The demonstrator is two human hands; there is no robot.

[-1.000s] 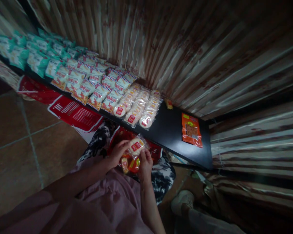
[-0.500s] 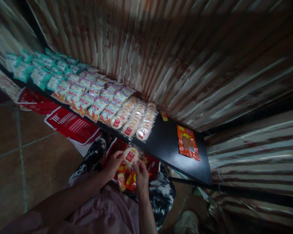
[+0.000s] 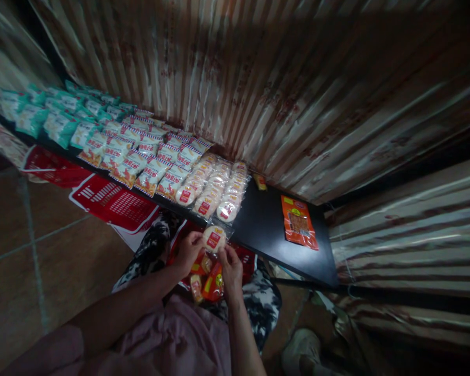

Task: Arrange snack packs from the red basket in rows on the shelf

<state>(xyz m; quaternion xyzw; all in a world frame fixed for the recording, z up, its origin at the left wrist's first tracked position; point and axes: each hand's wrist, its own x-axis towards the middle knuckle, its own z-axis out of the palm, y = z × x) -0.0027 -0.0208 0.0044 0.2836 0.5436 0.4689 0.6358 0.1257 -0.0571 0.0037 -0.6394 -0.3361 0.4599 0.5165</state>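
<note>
A round, pale rice cracker packet point(image 3: 213, 238) in clear wrap with a red label is pinched between both my hands, just off the shelf's front edge. My left hand point(image 3: 189, 251) is closed on its left side, and my right hand point(image 3: 231, 265) grips its lower right edge. Beneath them, a red basket point(image 3: 247, 261) on my lap holds orange-red packets point(image 3: 213, 283) and small yellow packets point(image 3: 196, 288). Rows of similar cracker packets point(image 3: 227, 207) overlap on the black shelf point(image 3: 258, 226), right behind the held one.
White-and-blue snack bags point(image 3: 152, 175) and teal bags point(image 3: 60, 127) fill the shelf leftward. An orange pouch point(image 3: 298, 223) lies at its right end, a small yellow packet point(image 3: 260, 181) near the back. Red printed baskets or sheets point(image 3: 113, 201) sit below. A striped curtain point(image 3: 235, 78) hangs behind.
Both hands have lifted the cracker packet slightly up and to the right, closer to the shelf edge. The view has shifted a little; the goods on the shelf look unchanged.
</note>
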